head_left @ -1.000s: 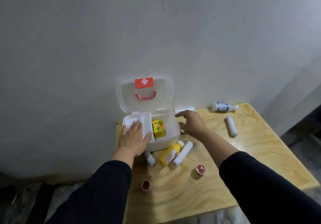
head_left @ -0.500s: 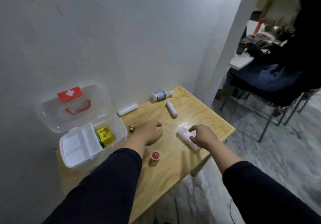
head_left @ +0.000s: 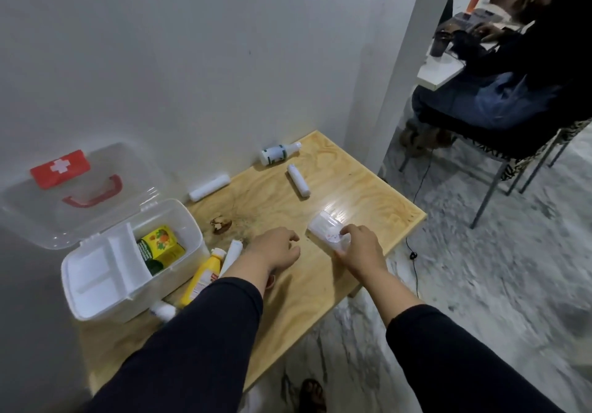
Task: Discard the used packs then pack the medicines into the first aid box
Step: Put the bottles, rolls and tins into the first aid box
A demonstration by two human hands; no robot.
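The white first aid box [head_left: 96, 297] stands open at the table's left, lid up, with a yellow and green carton [head_left: 158, 247] inside. My right hand [head_left: 360, 250] grips a clear plastic pack [head_left: 325, 230] lying on the wood near the right edge. My left hand [head_left: 277, 247] hovers loosely curled over the table's middle, holding nothing I can see. A yellow bottle [head_left: 203, 276] and a white tube [head_left: 232, 254] lie beside the box. Two white rolls [head_left: 208, 187] [head_left: 298, 181] and a white bottle [head_left: 278, 153] lie toward the wall.
The wooden table [head_left: 362, 194] is small, its right edge close to my right hand. A small white item [head_left: 163, 310] lies by the box front. A seated person [head_left: 499, 92] on a chair is at the far right. A cable [head_left: 413, 252] hangs below the table.
My view has swung right from the box. My left hand left the box and moved to mid table. My right hand moved to the right edge and took hold of the clear pack.
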